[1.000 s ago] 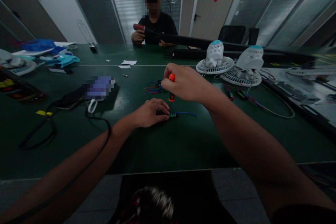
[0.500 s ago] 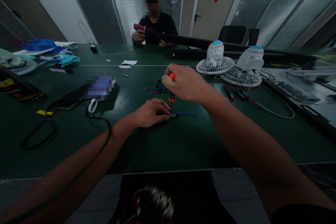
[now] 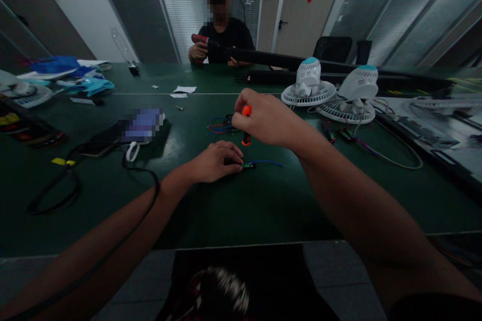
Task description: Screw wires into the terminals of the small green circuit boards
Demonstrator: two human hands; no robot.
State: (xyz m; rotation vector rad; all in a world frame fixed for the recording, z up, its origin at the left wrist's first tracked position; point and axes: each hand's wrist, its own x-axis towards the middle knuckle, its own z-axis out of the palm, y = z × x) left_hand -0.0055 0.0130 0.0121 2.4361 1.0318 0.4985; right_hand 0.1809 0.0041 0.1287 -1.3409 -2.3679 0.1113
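My right hand (image 3: 269,120) is closed around an orange-handled screwdriver (image 3: 246,125) held upright, tip pointing down at the green table (image 3: 233,205). Below it my left hand (image 3: 214,161) rests on the table with its fingers pressed down on a small green circuit board (image 3: 248,165). A blue wire (image 3: 269,163) runs from the board to the right. Behind the hands lies a bundle of red and blue wires (image 3: 220,125).
Two white desk fans (image 3: 309,85) (image 3: 356,95) lie to the right, with more small boards and a grey cable (image 3: 395,153). A black cable (image 3: 94,170) loops at left. Across the table a person (image 3: 222,30) holds a red tool on a long black bar (image 3: 286,60).
My right hand and the screwdriver have shifted only slightly, turning a little in place. My left hand stays put on the board.
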